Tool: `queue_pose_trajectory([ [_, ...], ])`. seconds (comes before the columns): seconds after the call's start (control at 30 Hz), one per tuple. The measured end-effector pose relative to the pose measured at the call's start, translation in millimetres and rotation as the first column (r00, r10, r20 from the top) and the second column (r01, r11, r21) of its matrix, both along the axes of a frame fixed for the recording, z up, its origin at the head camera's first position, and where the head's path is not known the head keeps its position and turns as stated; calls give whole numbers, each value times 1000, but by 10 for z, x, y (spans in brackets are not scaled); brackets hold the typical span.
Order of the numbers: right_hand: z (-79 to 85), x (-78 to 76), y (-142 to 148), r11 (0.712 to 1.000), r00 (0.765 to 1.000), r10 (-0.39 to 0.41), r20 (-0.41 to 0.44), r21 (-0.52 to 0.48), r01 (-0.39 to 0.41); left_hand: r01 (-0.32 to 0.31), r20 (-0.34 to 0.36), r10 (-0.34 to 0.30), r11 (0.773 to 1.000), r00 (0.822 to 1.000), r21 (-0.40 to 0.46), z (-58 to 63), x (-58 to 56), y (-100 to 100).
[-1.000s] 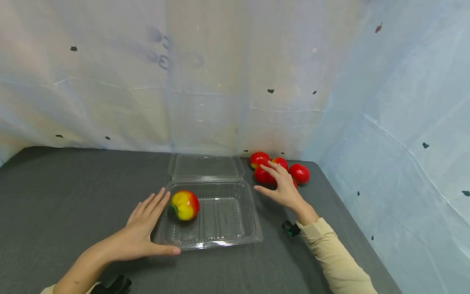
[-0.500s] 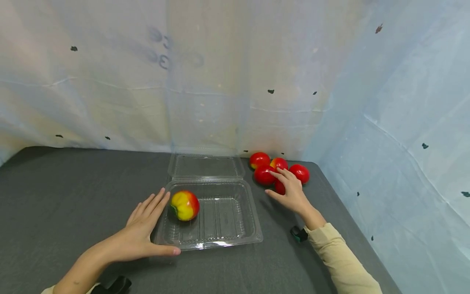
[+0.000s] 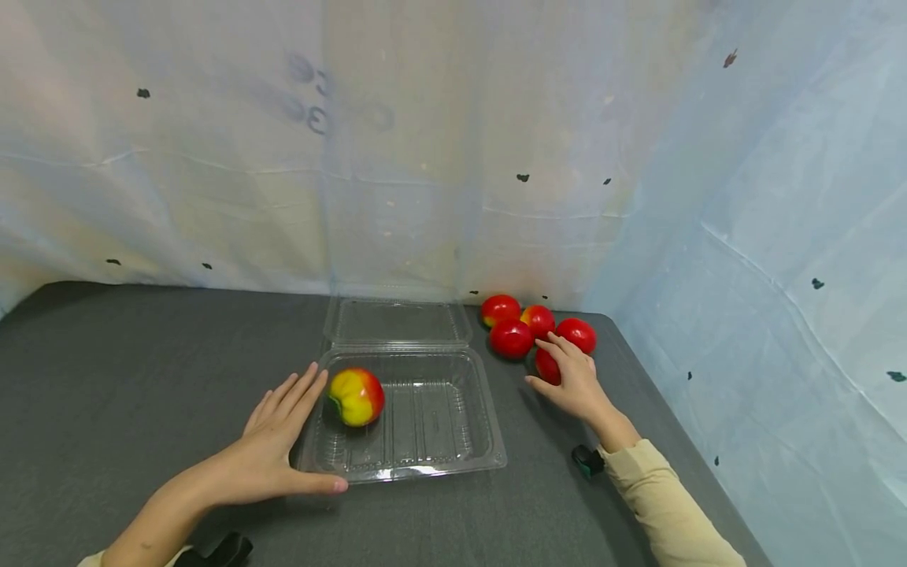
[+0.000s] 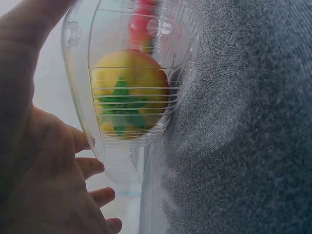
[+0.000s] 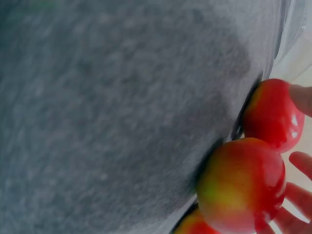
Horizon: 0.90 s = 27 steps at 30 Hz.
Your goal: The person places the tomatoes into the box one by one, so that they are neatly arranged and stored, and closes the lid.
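In the head view, a hinged clear plastic box (image 3: 425, 425) lies with its lid folded back. One red-and-yellow tomato (image 3: 357, 397) sits at the left of its tray; the left wrist view shows its green star-shaped calyx (image 4: 121, 105). My left hand (image 3: 276, 445) spans the tray's front left corner, fingers along the left rim and thumb at the front. Over the nearest tomato of the right-hand group (image 3: 547, 365) is my right hand (image 3: 572, 382), thumb and fingers spread about it and partly hiding it. In the right wrist view, the fingertips (image 5: 297, 195) appear right beside a tomato (image 5: 243, 185).
Several other tomatoes, including one in front (image 3: 512, 339) and one at the right (image 3: 577, 335), cluster near the dark table's back right corner. The lid (image 3: 400, 321) reaches toward the pale sheet wall (image 3: 397, 157). Another sheet (image 3: 786, 315) hangs along the right side.
My right hand has moved right and toward me, off the front left tomato of the group and over the nearest one. The left hand and the box have stayed put.
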State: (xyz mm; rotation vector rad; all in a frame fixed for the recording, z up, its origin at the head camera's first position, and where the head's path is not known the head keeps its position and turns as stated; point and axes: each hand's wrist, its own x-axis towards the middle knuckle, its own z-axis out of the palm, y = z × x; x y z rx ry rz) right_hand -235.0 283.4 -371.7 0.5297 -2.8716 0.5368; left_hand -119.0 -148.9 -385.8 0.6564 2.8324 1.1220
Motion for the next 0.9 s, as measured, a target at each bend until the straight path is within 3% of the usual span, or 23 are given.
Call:
queue_pose_trajectory([
  [0.37,-34,-4,155,999,999,-32,-12,-1,32,-1,1,1,1000,1000,6,-3,-4,1],
  [0.9,21,44,453,1000,1000,-18,12,-4,18,-4,-6,4,1000,1000,1,-13,-3,2],
])
